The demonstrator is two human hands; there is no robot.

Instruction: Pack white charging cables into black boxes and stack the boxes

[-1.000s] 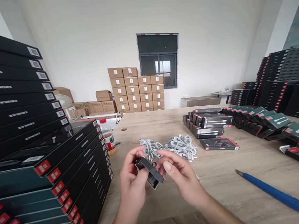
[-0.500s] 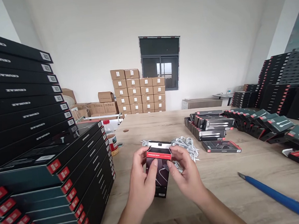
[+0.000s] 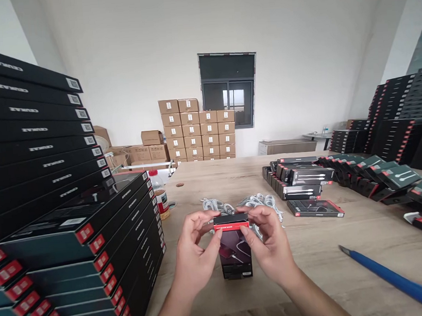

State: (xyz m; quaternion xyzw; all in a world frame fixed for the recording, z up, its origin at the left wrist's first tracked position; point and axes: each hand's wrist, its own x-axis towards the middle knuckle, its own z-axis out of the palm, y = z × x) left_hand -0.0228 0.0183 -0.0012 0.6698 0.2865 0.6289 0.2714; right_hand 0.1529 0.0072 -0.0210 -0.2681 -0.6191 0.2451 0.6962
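A small black box (image 3: 235, 253) with a red band stands upright on the wooden table, its top flap folded nearly down over the opening. My left hand (image 3: 198, 251) grips its upper left edge, thumb on the front and fingers behind. On the upper right edge, my right hand (image 3: 271, 243) holds it the same way. Behind the box lie coiled white cables (image 3: 260, 202), partly hidden by my hands.
Tall stacks of black boxes (image 3: 122, 213) rise at the left, beside a red-capped bottle (image 3: 160, 196). Packaged boxes (image 3: 300, 176) and a flat box (image 3: 315, 208) lie right. A blue-handled tool (image 3: 391, 275) rests at the front right.
The box's top flap, raised before with its white inside showing, has come down over the opening. The box now faces me more squarely, and both hands have shifted slightly with it.
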